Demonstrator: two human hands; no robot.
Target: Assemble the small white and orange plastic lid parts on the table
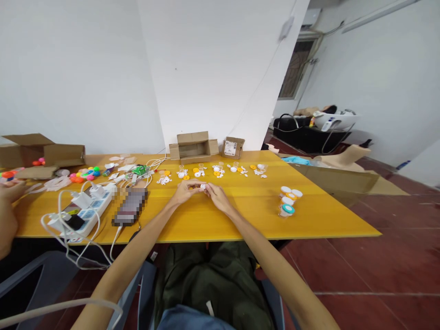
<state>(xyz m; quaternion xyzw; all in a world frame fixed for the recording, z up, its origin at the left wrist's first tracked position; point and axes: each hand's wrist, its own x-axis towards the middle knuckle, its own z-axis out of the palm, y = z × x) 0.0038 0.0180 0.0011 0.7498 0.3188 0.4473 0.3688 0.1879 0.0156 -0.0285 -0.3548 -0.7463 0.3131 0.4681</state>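
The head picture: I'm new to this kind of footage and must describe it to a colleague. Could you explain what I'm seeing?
There is no robot here. The one picture comes from a camera worn on a person's head, looking forward and down, so their own arms reach in from the bottom.

The left hand and right hand meet over a yellow table, with a small white piece between their fingertips. It is too small to identify.

Beyond them lie small white and yellow parts and an open cardboard box. Lidded containers stand to the right; a power strip with plugs lies to the left. The arm at the far left edge is another person's.
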